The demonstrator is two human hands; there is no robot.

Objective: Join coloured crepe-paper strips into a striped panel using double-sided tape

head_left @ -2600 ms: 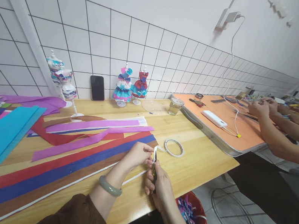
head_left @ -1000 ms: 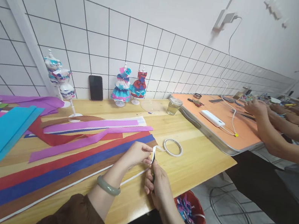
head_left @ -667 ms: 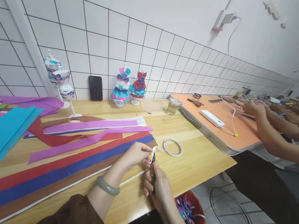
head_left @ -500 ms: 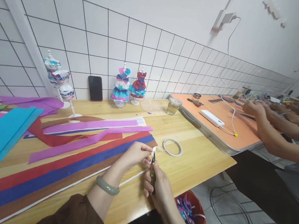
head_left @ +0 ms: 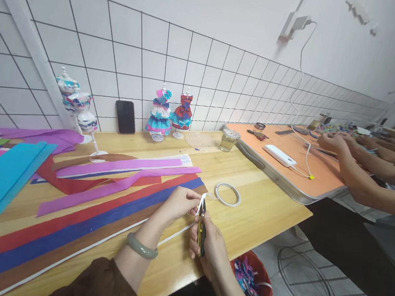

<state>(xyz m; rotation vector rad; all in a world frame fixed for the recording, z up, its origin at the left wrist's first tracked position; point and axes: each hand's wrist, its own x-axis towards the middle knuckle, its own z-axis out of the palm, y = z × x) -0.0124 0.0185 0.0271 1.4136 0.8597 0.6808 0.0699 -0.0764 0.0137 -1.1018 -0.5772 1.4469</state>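
White tape is standing at the frame's centre, looking light, limp and probably easy to crease; pinching its flat faces seems the best hold. The left hand is slanting up from lower left, fingertips pinching it; the right hand is curling its fingers around upward-pointing snips.
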